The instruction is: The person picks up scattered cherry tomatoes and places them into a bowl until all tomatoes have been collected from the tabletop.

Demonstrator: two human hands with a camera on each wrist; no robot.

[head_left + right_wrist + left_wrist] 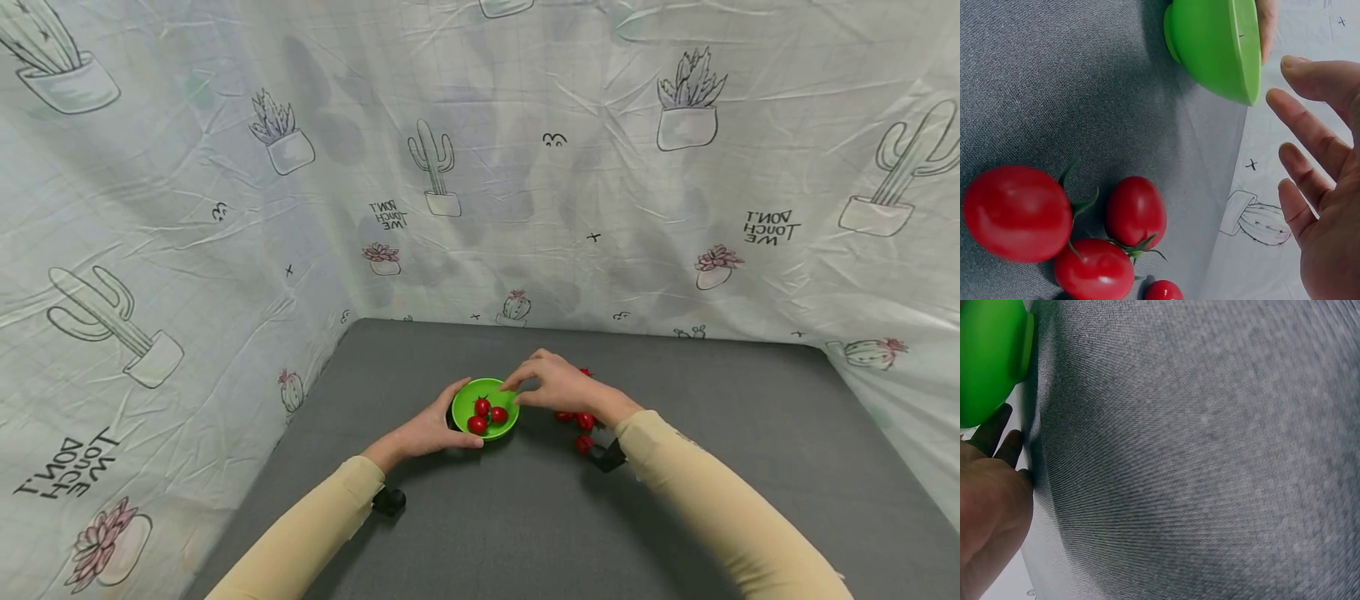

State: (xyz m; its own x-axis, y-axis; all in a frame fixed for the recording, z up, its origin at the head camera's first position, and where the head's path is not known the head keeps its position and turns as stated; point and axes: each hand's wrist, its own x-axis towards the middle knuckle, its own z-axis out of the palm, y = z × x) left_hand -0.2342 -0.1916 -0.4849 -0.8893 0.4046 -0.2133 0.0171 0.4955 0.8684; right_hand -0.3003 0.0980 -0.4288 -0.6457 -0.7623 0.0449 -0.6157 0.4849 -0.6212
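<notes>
A green bowl (491, 389) stands on the grey tabletop, with three small red tomatoes (482, 407) inside. My left hand (433, 428) holds the bowl from its left side, thumb along the near rim and fingers round the far side. Over the bowl's right rim hovers my right hand (551, 382), its fingers loosely bent and nothing between them. In the right wrist view, the thumb and fingertips of that hand (1329, 150) are spread apart beside the rim. Several loose tomatoes (1017, 214) with green stems lie below the right hand, partly hidden by it in the head view.
The grey cloth-covered table (480, 525) reaches back to a white curtain (510, 167) printed with cacti, which also hangs along the left and right sides. A black wrist camera (388, 502) sits at the left cuff, another (609, 456) at the right cuff.
</notes>
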